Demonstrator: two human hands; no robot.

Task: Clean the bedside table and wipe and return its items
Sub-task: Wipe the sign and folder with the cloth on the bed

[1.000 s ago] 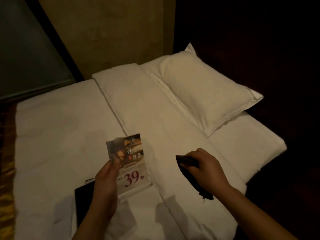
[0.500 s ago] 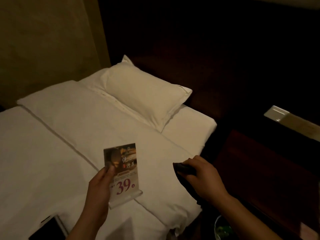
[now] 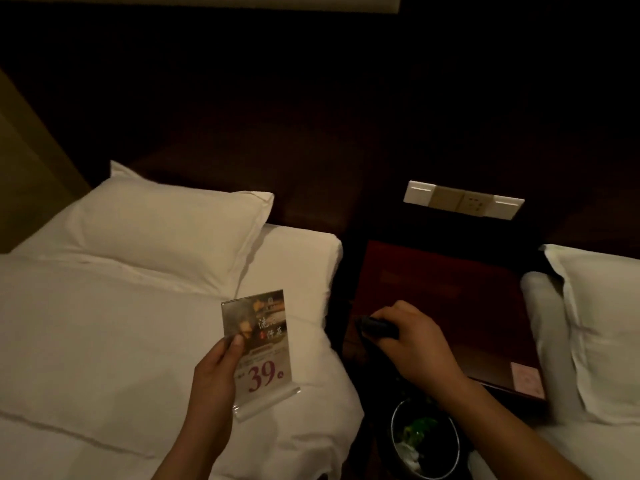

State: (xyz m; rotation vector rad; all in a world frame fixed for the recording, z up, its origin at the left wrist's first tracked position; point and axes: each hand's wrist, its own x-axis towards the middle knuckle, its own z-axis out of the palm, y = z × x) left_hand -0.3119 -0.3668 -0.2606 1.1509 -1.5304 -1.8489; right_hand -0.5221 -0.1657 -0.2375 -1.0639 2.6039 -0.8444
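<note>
My left hand (image 3: 214,375) holds a clear acrylic sign stand (image 3: 261,351) printed with "39", upright over the right edge of the white bed (image 3: 104,323). My right hand (image 3: 415,344) is closed on a dark cloth (image 3: 375,329) over the front left corner of the dark red bedside table (image 3: 443,292). The table top looks bare apart from a small pink card (image 3: 526,379) at its front right corner.
A pillow (image 3: 166,220) lies at the head of the left bed. A second bed with a pillow (image 3: 602,323) stands at the right. A switch and socket panel (image 3: 464,199) sits on the dark wall behind the table. A waste bin (image 3: 426,441) with rubbish stands below the table's front.
The view has swung right from the bed to the bedside table. Both hands moved right with it, the sign stand and cloth still held; my right hand now hangs over the table.
</note>
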